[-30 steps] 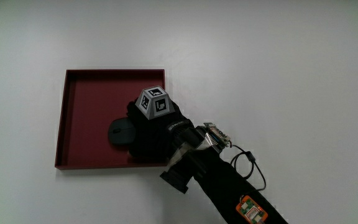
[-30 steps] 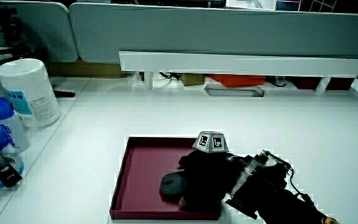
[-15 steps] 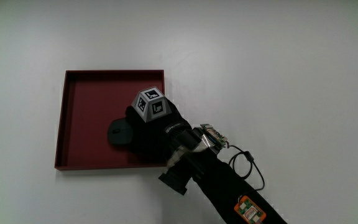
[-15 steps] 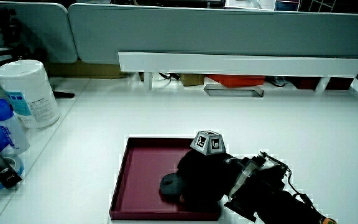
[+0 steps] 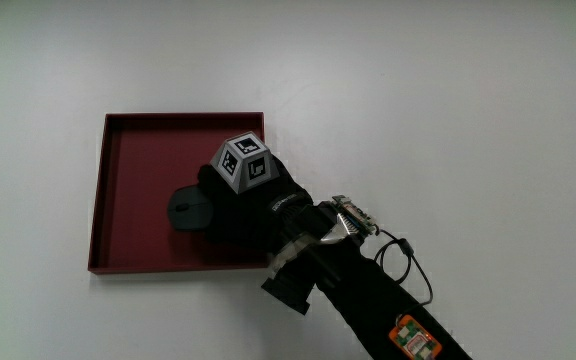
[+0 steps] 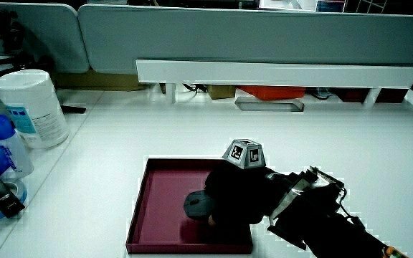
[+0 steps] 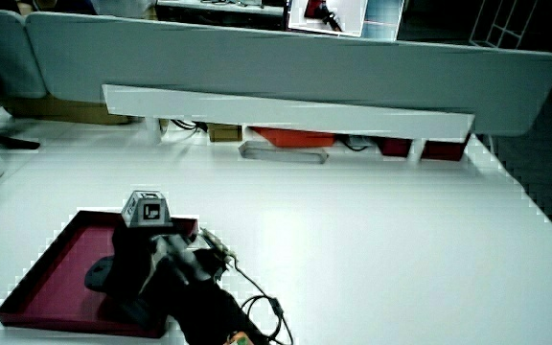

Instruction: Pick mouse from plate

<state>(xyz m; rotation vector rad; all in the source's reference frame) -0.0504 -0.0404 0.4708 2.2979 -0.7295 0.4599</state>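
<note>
So the hand (image 5: 243, 195) sits over the red plate (image 5: 138, 140), fingers curled around the dark mouse (image 5: 188, 210), which pokes out at its 9 o'clock; forearm (image 5: 368, 300) trails toward 4 o'clock, cube (image 5: 243, 163) facing up.

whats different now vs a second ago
The hand has closed on the mouse and begun lifting it: in a side view the mouse sits higher over the tray floor than before, a shadow under it. Hand and mouse have crept slightly toward the tray's middle. The red tray has not moved, nor have the canister and bottles beside the table's edge.
</note>
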